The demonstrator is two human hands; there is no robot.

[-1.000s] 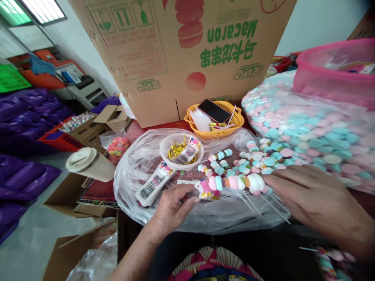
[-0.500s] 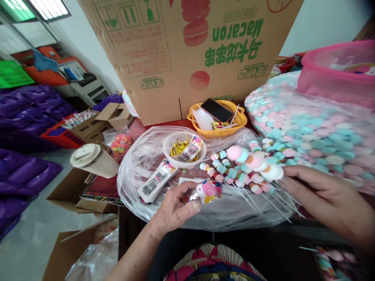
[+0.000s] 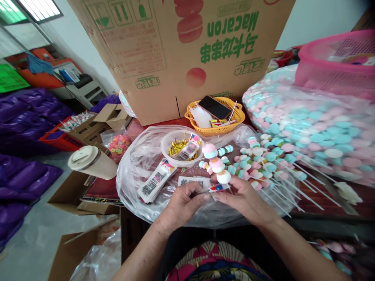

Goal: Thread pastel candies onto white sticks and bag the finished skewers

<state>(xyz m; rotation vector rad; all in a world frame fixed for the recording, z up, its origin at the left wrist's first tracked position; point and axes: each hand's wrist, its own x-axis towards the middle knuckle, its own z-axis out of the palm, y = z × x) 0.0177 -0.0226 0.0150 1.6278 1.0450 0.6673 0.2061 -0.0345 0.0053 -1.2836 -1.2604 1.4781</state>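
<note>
My left hand (image 3: 186, 201) pinches a small clear printed wrapper bag (image 3: 217, 188) low over the plastic-covered table. Close beside it, my right hand (image 3: 247, 199) is closed on a skewer of pink, blue and white marshmallow-like candies (image 3: 217, 164), held upright at the bag. The right fingers also touch the bag's edge; whether the stick is inside it I cannot tell. To the right lies a pile of similar candy skewers (image 3: 265, 166) with white sticks. A stack of printed wrappers (image 3: 155, 183) and a white bowl (image 3: 165, 154) of gold twist ties (image 3: 177, 146) are to the left.
Behind stands a tall cardboard box (image 3: 175, 89), with a yellow basket (image 3: 202, 129) holding a phone (image 3: 215, 107) before it. A large bag of loose candies (image 3: 322, 128) and a pink basket (image 3: 316, 58) fill the right. A lidded cup (image 3: 96, 164) stands at the left edge.
My right hand has come left from the pile with the candy skewer, meeting the wrapper bag in my left hand. The skewer has turned from lying sideways to upright.
</note>
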